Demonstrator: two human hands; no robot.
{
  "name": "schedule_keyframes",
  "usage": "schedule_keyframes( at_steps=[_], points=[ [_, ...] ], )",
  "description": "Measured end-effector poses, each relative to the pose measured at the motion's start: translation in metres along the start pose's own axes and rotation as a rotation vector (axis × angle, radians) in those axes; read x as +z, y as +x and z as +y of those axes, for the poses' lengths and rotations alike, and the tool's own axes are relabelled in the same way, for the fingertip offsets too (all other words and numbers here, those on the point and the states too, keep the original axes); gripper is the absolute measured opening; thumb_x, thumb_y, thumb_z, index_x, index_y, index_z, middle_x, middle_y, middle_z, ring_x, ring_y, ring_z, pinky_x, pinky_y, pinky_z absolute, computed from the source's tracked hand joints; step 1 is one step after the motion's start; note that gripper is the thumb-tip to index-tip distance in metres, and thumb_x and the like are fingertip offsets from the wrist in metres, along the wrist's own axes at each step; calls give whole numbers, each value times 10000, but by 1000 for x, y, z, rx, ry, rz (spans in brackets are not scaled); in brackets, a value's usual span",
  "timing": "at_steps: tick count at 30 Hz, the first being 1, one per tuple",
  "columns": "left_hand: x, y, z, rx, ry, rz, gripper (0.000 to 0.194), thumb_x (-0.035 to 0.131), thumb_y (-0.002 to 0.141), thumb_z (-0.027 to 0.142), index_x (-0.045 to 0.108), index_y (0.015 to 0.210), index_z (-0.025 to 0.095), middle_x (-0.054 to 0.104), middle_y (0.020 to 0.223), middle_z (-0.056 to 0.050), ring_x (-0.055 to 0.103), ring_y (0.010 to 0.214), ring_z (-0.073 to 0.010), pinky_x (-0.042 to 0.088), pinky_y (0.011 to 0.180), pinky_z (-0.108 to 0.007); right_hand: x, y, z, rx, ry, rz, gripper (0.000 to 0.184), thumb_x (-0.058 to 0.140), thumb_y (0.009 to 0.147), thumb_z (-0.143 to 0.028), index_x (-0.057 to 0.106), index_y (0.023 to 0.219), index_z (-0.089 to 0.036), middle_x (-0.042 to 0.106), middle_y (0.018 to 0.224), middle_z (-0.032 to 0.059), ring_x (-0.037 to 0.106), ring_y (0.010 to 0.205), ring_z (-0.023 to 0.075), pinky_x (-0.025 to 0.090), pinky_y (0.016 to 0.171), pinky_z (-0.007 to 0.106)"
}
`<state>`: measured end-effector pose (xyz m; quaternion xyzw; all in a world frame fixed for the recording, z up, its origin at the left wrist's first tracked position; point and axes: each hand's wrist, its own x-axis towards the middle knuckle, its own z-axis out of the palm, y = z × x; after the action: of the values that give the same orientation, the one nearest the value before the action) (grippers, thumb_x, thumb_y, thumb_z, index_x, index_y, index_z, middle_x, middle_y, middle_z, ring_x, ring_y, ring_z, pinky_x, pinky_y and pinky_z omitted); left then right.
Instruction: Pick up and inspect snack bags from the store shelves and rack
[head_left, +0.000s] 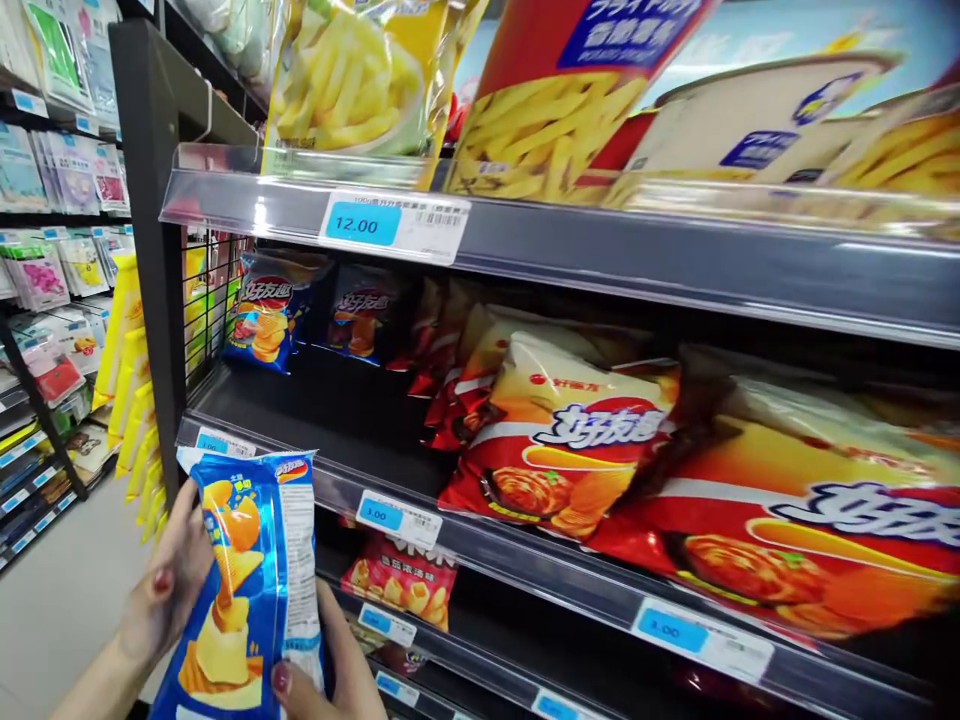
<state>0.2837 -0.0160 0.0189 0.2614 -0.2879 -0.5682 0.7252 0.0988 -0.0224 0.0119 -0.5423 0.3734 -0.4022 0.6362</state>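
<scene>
— Where's the blue chip bag (pixel 241 600)?
— Upright before the shelf (pixel 315 405), gripped at its sides by the left hand (pixel 169 575) and right hand (pixel 330 660).
— How will it handle?
— Light, I'd judge, with slick, crinkly film and brittle chips inside. Hold the edges gently; squeezing the middle could crush them. The crimped top seal looks stiffer, good for pinching.

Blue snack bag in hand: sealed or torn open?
Sealed, it seems: the top edge of the blue snack bag lies flat, untorn; bottom out of frame.
</scene>
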Motion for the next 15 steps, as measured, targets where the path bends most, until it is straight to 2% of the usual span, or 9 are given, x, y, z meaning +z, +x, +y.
schedule_keyframes(
  at_steps=[1,3,5,8,11,13,15],
  points=[
    [-5,-4,1,54,82,-30,1160,799,425,561,273,1428,311,511,1365,-42,373,1303,-371,335,1074,-464,-3,-2,3,-41,-109,21,799,769,602,-507,497,1288,-200,606,1239,120,539,1155,343,402,991,421],
    [-12,-12,1,43,250,-80,1328,857,372,492,131,1463,276,394,1455,-72,264,1353,-386,242,1116,-455,-8,-6,11,-126,-292,46,820,738,615,-544,474,1307,-192,590,1259,132,528,1168,353,390,1009,422],
    [-14,-19,-1,-62,330,-77,1325,852,449,414,29,1470,226,342,1482,-109,229,1364,-391,221,1117,-457,-13,-10,19,-171,-398,37,851,699,618,-604,457,1323,-194,570,1288,128,502,1199,363,378,1026,420],
    [-12,-23,-9,-238,310,-4,1217,786,572,364,-37,1456,215,369,1467,-122,319,1332,-366,316,1068,-434,-16,-16,32,-104,-426,20,877,687,596,-652,462,1325,-220,577,1291,102,483,1222,366,400,1016,402],
    [-10,-20,-19,-326,345,57,1017,744,632,313,101,1412,202,536,1330,-123,496,1207,-324,421,976,-388,-14,-19,45,1,-324,56,828,682,611,-654,505,1289,-213,594,1271,104,501,1210,347,405,1014,392],
    [-11,-17,-25,-368,392,61,811,726,654,305,263,1309,182,626,1200,-120,581,1096,-311,467,910,-380,-11,-20,52,60,-197,62,770,665,642,-650,533,1257,-204,609,1251,108,523,1191,330,418,1001,389],
    [-16,-14,-31,-426,425,54,660,711,667,317,351,1201,176,667,1114,-119,622,1021,-311,491,864,-390,-7,-20,57,138,-69,53,726,673,648,-637,566,1216,-199,632,1216,109,558,1150,324,452,963,394]
  ],
)
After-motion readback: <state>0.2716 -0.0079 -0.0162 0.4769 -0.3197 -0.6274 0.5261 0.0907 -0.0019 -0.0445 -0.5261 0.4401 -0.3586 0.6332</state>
